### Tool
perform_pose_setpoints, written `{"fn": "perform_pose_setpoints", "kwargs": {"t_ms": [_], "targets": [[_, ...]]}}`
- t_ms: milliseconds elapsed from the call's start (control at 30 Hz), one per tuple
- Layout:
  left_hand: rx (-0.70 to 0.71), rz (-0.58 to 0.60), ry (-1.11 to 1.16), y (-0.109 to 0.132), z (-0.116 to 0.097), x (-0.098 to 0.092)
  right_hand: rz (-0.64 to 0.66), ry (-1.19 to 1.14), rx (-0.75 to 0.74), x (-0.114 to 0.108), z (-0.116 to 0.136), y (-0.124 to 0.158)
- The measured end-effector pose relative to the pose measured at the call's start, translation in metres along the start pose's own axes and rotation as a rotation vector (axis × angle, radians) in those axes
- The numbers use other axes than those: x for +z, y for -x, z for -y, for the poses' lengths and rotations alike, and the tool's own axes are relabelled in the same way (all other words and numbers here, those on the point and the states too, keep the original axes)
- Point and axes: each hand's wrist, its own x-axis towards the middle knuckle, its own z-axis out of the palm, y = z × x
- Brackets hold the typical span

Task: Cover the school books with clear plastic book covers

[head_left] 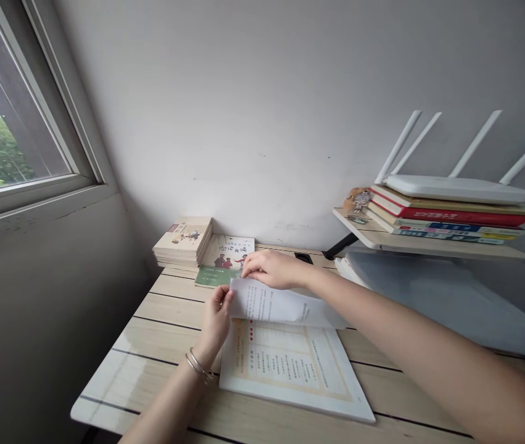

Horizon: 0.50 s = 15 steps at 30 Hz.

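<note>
Lifting a printed page point(276, 303) of an open paperback point(285, 370) lying on the light wood worktop point(169, 308) — left hand point(214, 320) is pinching its edge between thumb and fingers, while the right hand point(271, 269) is resting across the page's top edge, fingers loosely spread. Two silver bangles point(198, 365) are circling that left wrist. A green-covered book point(218, 272) and a stack of paperbacks point(182, 242) are sitting just beyond, against the wall point(243, 123).

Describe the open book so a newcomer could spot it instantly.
On the wooden desk below the window, an open book lies nearest the person. Its raised page sits between the left hand and right hand, unlike the closed books stacked beyond.
</note>
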Motion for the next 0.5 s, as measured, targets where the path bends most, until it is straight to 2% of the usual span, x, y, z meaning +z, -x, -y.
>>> {"fn": "perform_pose_setpoints", "kwargs": {"t_ms": [100, 300, 400, 500], "targets": [[-0.001, -0.018, 0.049, 0.000, 0.001, 0.001, 0.053, -0.035, 0.007, -0.003, 0.000, -0.001], [-0.020, -0.014, 0.155, 0.001, 0.004, 0.003, 0.099, -0.027, 0.154, -0.006, 0.005, -0.002], [-0.030, -0.025, 0.188, 0.001, 0.004, 0.004, 0.113, 0.069, 0.178, -0.006, 0.012, -0.003], [-0.028, -0.029, 0.223, 0.001, 0.005, 0.003, 0.160, 0.201, 0.122, -0.007, 0.020, -0.004]]}}
